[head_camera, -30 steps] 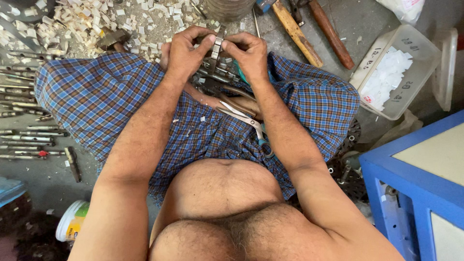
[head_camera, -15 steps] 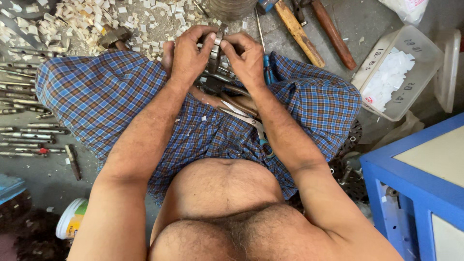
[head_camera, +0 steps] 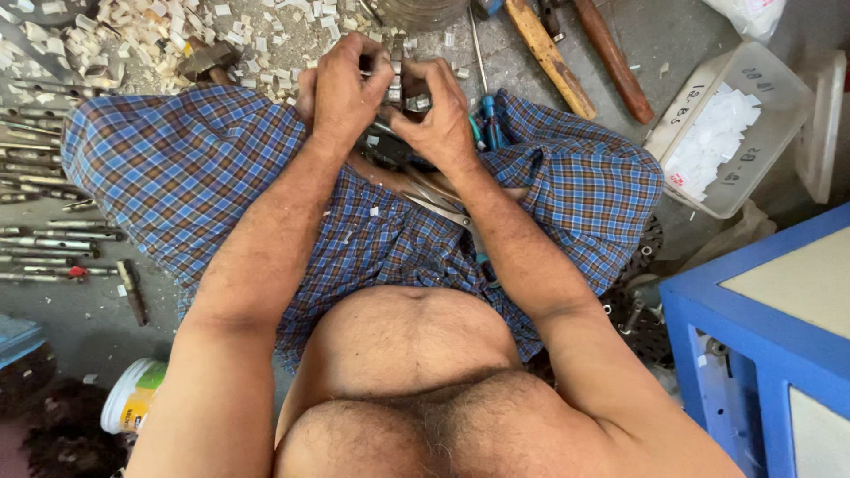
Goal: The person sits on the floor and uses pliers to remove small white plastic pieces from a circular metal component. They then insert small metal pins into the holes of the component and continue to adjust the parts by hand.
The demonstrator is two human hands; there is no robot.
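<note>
I sit cross-legged on the floor in a blue checked cloth [head_camera: 204, 177]. My left hand [head_camera: 347, 88] and my right hand [head_camera: 436, 115] are pressed together over my lap, both gripping a small metal part [head_camera: 396, 81] between the fingers. The fingers hide most of that part. Under my hands more dark metal pieces [head_camera: 390, 150] lie in my lap, and metal shears [head_camera: 438, 199] rest along my right forearm.
A heap of small white chips [head_camera: 133, 35] covers the floor at the top left. Several metal rods [head_camera: 44, 239] lie at the left. Wooden-handled tools [head_camera: 553, 57] lie at the top, beside a clear plastic box [head_camera: 726, 124] of white pieces. A blue cabinet [head_camera: 761, 354] stands at the right.
Both hands have stayed clasped on the metal part, shifting and turning it slightly between the fingers. The view has drifted a little.
</note>
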